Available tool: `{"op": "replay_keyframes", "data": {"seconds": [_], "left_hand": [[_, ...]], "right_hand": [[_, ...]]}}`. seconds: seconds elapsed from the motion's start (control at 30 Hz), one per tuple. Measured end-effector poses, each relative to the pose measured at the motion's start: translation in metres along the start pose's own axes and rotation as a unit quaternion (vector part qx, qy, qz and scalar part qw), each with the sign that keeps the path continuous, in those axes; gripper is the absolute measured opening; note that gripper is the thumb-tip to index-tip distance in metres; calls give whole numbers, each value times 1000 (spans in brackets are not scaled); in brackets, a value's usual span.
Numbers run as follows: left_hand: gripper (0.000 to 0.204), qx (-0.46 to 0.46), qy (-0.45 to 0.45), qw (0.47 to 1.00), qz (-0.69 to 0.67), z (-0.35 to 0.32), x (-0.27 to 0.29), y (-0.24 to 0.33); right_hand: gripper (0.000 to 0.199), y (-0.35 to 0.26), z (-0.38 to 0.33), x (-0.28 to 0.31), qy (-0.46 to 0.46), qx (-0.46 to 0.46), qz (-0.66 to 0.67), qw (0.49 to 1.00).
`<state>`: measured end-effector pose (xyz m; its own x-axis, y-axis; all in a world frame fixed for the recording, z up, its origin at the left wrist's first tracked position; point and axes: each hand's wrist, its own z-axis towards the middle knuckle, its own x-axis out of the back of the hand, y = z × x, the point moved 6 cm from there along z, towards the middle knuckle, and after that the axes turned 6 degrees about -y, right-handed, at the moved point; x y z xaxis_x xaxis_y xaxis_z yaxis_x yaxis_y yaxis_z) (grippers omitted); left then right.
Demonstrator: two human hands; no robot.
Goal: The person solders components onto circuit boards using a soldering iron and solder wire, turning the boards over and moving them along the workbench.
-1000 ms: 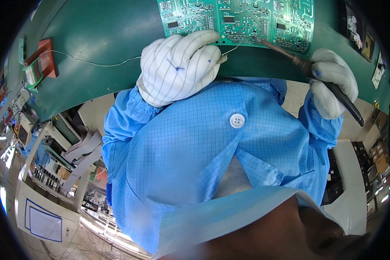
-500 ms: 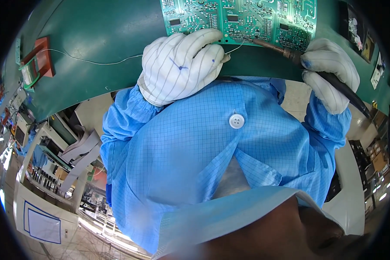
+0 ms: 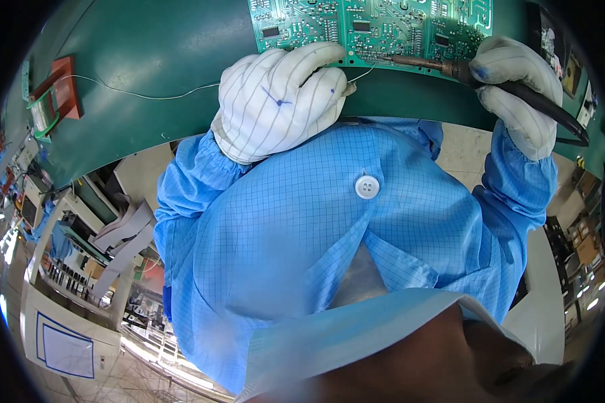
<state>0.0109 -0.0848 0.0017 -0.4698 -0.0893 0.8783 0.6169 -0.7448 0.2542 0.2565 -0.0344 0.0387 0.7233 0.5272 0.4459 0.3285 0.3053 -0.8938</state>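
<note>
My left hand [image 3: 282, 101], in a white striped glove, is closed on a thin solder wire [image 3: 364, 72]. The wire's end sticks out past my fingertips to the near edge of a green circuit board panel [image 3: 383, 40]. My right hand [image 3: 521, 94], gloved too, grips the dark handle of a soldering iron [image 3: 460, 69]. Its long brownish tip points left and meets the board's near edge close to the wire's end; whether the two touch I cannot tell. Small dark chips and many solder points cover the board.
The solder wire runs left to a spool [image 3: 42, 114] on a reddish-brown stand [image 3: 66, 87]. A green mat [image 3: 154, 40] covers the table, its near edge close to my body. Dark items with pictures [image 3: 551, 43] lie at the far right. The iron's black cable [image 3: 575, 129] trails right.
My right hand has moved up and slightly right, and the soldering iron now lies flatter, its tip shifted a little upward. My left hand has hardly moved.
</note>
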Motion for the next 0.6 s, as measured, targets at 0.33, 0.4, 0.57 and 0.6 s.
{"op": "replay_keyframes", "data": {"seconds": [0.33,0.4,0.57,0.6], "left_hand": [[18,-7,17,1000,-1,0,1,2],[18,-4,15,1000,-3,0,1,2],[19,-8,14,1000,5,-3,0,-1],[20,-14,24,1000,5,-2,0,-1]], "right_hand": [[26,-3,-5,5,-19,-27,-25,999],[24,-12,-11,9,-7,7,-77,997],[19,-12,-44,22,100,113,-194,969],[20,-9,-58,25,188,85,-177,962]]}}
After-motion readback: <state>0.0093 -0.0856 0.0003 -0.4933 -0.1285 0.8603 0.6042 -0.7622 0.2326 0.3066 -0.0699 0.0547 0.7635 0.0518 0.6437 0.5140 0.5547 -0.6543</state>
